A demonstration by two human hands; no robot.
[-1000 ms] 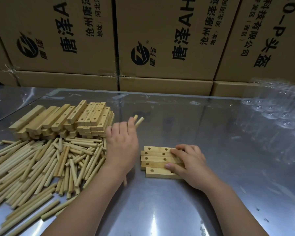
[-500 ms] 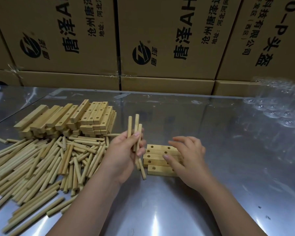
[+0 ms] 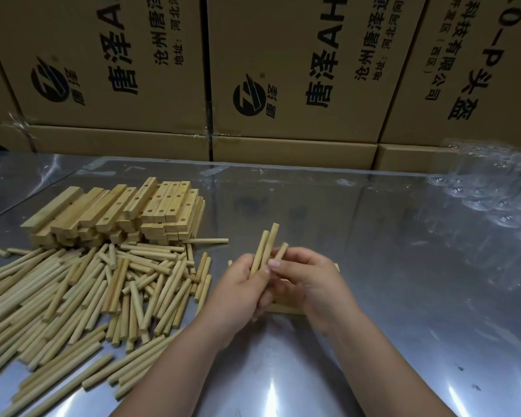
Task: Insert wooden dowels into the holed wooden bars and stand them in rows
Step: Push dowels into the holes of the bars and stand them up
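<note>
Left hand (image 3: pixel 242 291) grips dowels (image 3: pixel 264 249); right hand (image 3: pixel 309 282) pinches one; forearms converge.

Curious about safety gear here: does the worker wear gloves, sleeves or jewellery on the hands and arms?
No. The left hand and right hand are bare, without gloves. Both forearms are uncovered up to the frame edge; no sleeve, watch, bracelet or ring shows.

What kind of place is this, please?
Probably a small workshop or packing room. Printed cardboard cartons are stacked behind a shiny metal table, which holds a loose pile of dowels and a stack of holed bars.
</note>
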